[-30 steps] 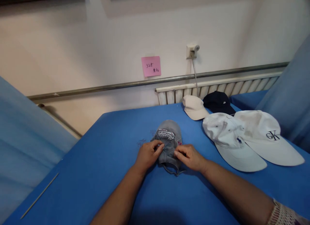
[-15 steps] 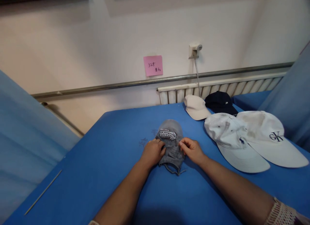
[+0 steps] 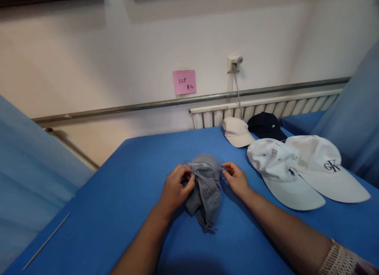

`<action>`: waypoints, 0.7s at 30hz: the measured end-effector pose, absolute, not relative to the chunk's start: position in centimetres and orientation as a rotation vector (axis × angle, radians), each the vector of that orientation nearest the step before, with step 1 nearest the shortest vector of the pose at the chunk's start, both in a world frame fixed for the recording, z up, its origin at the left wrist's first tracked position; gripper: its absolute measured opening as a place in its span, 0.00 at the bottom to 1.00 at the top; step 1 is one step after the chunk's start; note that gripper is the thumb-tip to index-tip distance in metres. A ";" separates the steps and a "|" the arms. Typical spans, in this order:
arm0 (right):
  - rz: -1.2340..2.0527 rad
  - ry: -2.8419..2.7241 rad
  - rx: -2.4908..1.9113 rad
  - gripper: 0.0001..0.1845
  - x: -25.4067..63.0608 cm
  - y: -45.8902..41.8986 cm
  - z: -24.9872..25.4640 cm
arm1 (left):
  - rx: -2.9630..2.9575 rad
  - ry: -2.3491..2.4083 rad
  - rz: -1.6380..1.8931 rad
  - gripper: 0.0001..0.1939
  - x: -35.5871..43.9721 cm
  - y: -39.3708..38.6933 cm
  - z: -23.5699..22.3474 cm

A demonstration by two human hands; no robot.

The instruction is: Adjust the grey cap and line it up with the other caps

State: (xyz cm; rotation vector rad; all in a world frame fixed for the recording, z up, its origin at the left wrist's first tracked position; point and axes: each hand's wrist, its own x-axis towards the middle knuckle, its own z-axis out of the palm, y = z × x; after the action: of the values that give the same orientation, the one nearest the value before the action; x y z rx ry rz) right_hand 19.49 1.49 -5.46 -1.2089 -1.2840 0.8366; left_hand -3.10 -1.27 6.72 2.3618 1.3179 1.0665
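Grey cap [image 3: 205,184] btwn hands: left hand [image 3: 175,187] pinches edge, right hand [image 3: 236,177] too.

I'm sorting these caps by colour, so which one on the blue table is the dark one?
The navy cap at the far edge, by the radiator. It lies behind the two white caps, beside the beige cap; the one in the hands is grey.

Soft even daylight, faint shadows, sharp centre, edges bowed by wide-angle lens
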 end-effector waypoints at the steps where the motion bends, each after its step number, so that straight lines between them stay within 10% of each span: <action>1: 0.814 -1.325 -1.197 0.14 19.5 1.4 -5.2 | 2.359 1.291 1.063 0.03 -3.1 -1.3 6.8; 21: 0.028 -1.936 -0.856 0.05 19.3 -3.3 1.0 | 2.558 1.206 0.935 0.07 -4.7 -1.7 9.0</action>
State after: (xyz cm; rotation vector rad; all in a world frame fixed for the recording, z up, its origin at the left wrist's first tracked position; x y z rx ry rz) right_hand 19.29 -3.29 1.03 -0.8561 -1.9359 0.0283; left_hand -4.72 -1.66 8.96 2.5583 1.2061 0.9345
